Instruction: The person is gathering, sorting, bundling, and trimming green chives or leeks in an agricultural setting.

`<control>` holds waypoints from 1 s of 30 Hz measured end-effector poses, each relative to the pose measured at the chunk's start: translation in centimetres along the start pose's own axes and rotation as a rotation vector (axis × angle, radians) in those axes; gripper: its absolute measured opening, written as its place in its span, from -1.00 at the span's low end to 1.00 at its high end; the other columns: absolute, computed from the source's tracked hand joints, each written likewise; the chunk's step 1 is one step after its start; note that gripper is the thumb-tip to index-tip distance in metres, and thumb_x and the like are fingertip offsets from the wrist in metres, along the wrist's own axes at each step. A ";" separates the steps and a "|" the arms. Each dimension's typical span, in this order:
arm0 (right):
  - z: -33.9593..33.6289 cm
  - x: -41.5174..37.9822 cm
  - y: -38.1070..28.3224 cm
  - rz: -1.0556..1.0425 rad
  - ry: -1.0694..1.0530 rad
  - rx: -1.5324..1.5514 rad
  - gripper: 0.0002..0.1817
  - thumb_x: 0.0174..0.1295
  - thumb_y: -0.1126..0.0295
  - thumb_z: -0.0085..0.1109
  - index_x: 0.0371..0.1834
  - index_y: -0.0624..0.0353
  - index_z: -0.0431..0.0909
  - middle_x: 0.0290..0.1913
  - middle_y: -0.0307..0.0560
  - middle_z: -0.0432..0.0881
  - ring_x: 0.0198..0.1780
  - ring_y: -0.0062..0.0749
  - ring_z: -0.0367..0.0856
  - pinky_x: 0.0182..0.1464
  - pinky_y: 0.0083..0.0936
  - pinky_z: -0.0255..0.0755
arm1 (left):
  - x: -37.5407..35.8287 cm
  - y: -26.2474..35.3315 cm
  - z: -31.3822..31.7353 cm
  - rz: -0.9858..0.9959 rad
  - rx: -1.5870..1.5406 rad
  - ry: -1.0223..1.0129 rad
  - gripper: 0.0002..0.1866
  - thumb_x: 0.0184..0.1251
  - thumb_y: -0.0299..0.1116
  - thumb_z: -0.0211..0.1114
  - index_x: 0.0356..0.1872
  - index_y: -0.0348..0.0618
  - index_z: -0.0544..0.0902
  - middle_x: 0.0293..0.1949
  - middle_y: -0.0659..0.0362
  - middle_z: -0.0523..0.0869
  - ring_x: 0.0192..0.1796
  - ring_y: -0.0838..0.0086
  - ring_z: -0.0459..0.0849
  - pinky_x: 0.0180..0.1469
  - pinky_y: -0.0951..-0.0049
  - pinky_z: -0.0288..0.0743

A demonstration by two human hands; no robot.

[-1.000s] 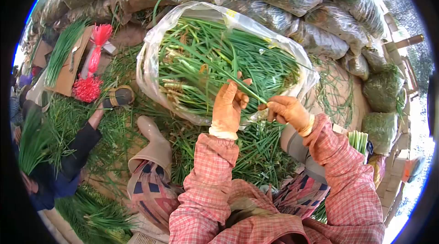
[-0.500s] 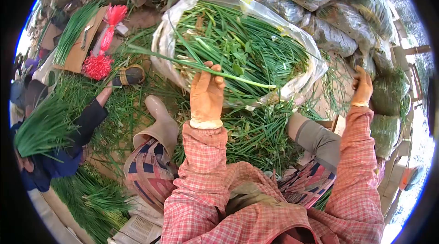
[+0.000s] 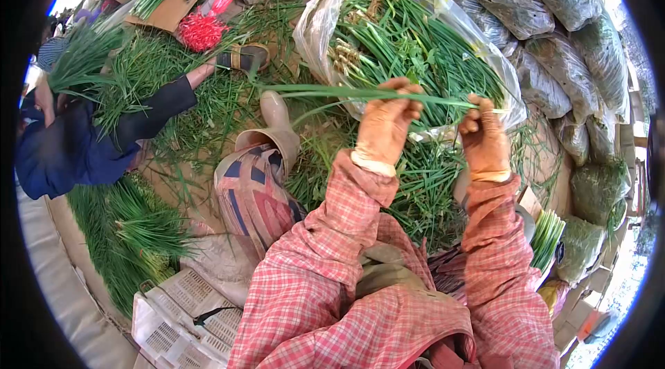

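Bare right hand (image 3: 485, 140) was off to the side a moment ago; now it's pinching the pale end of a long thin green stalk (image 3: 339, 92). So both are on it, bare left hand (image 3: 384, 123) curled round it left of that pinch. Clear plastic sack (image 3: 315, 26) just beyond. No readable writing.

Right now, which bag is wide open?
The bag just past the left hand: its mouth gapes over loose stalks; the stacked bags at right look closed.
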State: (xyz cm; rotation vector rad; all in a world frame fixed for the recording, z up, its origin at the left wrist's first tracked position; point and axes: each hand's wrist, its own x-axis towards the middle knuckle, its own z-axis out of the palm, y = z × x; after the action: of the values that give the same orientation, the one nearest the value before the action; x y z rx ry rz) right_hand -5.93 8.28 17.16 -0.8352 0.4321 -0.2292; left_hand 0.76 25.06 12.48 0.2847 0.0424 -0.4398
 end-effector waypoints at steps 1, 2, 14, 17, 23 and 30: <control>-1.4 0.2 -0.9 -0.014 0.027 -0.004 -0.74 0.20 0.26 0.07 -0.25 0.27 0.49 -0.53 -0.31 0.41 -0.54 -0.67 0.26 -0.47 -0.76 0.19 | 0.0 0.4 -0.5 0.016 -0.040 0.035 -0.76 0.16 -0.53 0.17 -0.12 -0.31 0.45 -0.28 0.06 0.61 -0.34 0.43 0.58 -0.31 0.57 0.51; -3.9 -0.2 -3.7 -0.056 0.055 -0.011 -0.73 0.20 0.25 0.07 -0.25 0.27 0.49 -0.54 -0.32 0.40 -0.55 -0.68 0.24 -0.48 -0.74 0.18 | -0.1 1.4 -0.9 0.013 -0.178 0.089 -0.78 0.19 -0.53 0.12 -0.13 -0.34 0.44 -0.32 0.08 0.59 -0.35 0.44 0.57 -0.30 0.56 0.52; -10.6 -30.9 -40.6 -0.602 0.743 -1.536 -0.59 0.24 0.03 -0.05 -0.49 0.19 0.41 -0.62 -0.31 0.24 -0.66 -0.69 0.13 -0.64 -0.75 0.00 | 2.9 3.8 -18.1 -0.166 0.067 0.110 -0.78 0.25 -0.51 0.08 -0.10 -0.38 0.47 -0.14 0.08 0.57 -0.12 0.44 0.54 -0.05 0.58 0.50; -13.0 -35.7 -46.1 -0.205 0.755 -1.359 -0.58 0.21 -0.01 -0.03 -0.53 0.14 0.41 -0.67 -0.43 0.24 -0.72 -0.78 0.08 -0.71 -0.76 -0.06 | 2.5 2.7 -15.8 -0.179 0.167 0.133 -0.72 0.27 -0.48 0.07 -0.02 -0.38 0.41 -0.13 0.08 0.55 -0.13 0.45 0.53 -0.06 0.60 0.50; -27.9 -30.4 -36.9 0.022 0.701 -1.767 -0.63 0.11 0.07 0.03 -0.27 0.15 0.57 -0.44 -0.16 0.60 -0.43 -0.45 0.51 -0.42 -0.47 0.37 | 1.1 2.4 -15.5 -0.223 0.347 0.227 -0.67 0.26 -0.47 0.09 0.02 -0.38 0.37 -0.13 0.09 0.55 -0.10 0.46 0.52 -0.03 0.62 0.47; -41.2 -20.8 -25.8 0.375 0.854 -2.171 -0.57 0.08 0.08 0.07 -0.09 0.16 0.48 -0.22 0.07 0.57 -0.17 -0.15 0.53 -0.13 -0.32 0.37 | -1.7 2.6 -16.5 -0.173 0.405 0.179 -0.77 0.21 -0.47 0.11 -0.11 -0.32 0.44 -0.16 0.02 0.56 -0.08 0.34 0.52 0.00 0.45 0.42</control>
State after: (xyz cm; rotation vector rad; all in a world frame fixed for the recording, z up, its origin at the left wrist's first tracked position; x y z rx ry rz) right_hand -43.96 -28.43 18.18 -2.7342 1.7217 0.4261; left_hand 0.66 32.67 -2.44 0.7228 0.1544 -0.5938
